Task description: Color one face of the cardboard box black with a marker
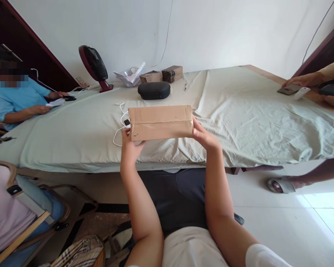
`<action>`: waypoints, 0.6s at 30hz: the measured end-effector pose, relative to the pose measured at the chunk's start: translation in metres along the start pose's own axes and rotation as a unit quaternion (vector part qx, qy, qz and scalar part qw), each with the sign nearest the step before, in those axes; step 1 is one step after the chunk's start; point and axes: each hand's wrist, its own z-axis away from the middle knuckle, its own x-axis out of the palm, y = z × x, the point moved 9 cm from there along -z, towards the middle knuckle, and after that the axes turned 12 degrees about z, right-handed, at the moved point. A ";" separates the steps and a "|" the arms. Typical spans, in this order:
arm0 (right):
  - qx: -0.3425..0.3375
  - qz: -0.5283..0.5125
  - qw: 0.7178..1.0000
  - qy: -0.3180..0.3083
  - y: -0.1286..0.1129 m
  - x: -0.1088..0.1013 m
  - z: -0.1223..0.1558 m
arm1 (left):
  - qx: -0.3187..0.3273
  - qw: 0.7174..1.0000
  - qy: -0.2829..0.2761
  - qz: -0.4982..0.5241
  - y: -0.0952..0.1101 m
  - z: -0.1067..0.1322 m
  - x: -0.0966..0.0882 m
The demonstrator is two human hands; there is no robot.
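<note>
A brown cardboard box (161,122) is held up between my two hands, above the near part of the cloth-covered table (72,144). My left hand (130,146) grips its left end, with the thumb under the lower edge. On the right end, my right hand (204,135) is closed around the side; its far fingers are hidden behind the box. A seam runs lengthwise across the face toward me. Just left of the box lies a white cable (117,137) with a small black piece beside it. Beyond the box sits a black zip case (154,90).
At the back stand two small cardboard boxes (172,74), a clear plastic bag (130,76) and a dark red fan (96,66). One person in a blue top (35,96) sits at left. Another person's hand (303,80) rests near a phone at right. A chair (30,200) stands lower left.
</note>
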 end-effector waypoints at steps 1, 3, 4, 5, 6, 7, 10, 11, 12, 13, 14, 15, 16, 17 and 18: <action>0.028 -0.013 0.999 0.009 0.005 0.002 -0.002 | 0.025 0.999 0.012 -0.021 0.001 -0.003 0.000; 0.073 -0.022 0.996 0.040 0.016 0.004 -0.007 | 0.019 0.999 -0.008 -0.031 -0.005 -0.006 0.006; 0.075 -0.019 0.995 0.054 0.018 0.004 -0.009 | -0.014 1.000 -0.015 0.002 -0.012 -0.005 0.008; 0.063 -0.015 0.996 0.065 0.018 0.004 -0.012 | -0.059 0.997 -0.015 0.052 -0.021 -0.004 0.010; 0.042 -0.011 0.997 0.071 0.017 0.003 -0.014 | -0.111 0.988 -0.012 0.110 -0.031 0.000 0.012; 0.020 -0.007 0.997 0.073 0.015 0.003 -0.015 | -0.162 0.973 -0.010 0.163 -0.040 0.004 0.014; -0.014 0.011 0.997 0.078 0.012 0.003 -0.017 | -0.251 0.939 0.008 0.235 -0.056 0.016 0.019; -0.011 0.012 0.997 0.078 0.012 0.004 -0.018 | -0.258 0.938 0.023 0.231 -0.058 0.018 0.018; -0.003 0.008 0.997 0.080 0.013 0.005 -0.018 | -0.259 0.939 0.043 0.221 -0.059 0.018 0.016; 0.008 0.003 0.996 0.085 0.014 0.005 -0.018 | -0.257 0.941 0.059 0.213 -0.060 0.018 0.015; 0.019 -0.003 0.995 0.093 0.016 0.005 -0.018 | -0.256 0.941 0.069 0.211 -0.061 0.018 0.015; 0.030 -0.007 0.994 0.102 0.018 0.005 -0.019 | -0.255 0.940 0.075 0.215 -0.062 0.018 0.017; 0.039 -0.010 0.993 0.110 0.019 0.005 -0.019 | -0.253 0.938 0.079 0.222 -0.064 0.017 0.018; 0.046 -0.012 0.992 0.113 0.021 0.005 -0.019 | -0.251 0.936 0.085 0.231 -0.065 0.016 0.019; 0.053 -0.014 0.992 0.112 0.023 0.006 -0.020 | -0.249 0.935 0.092 0.237 -0.066 0.016 0.019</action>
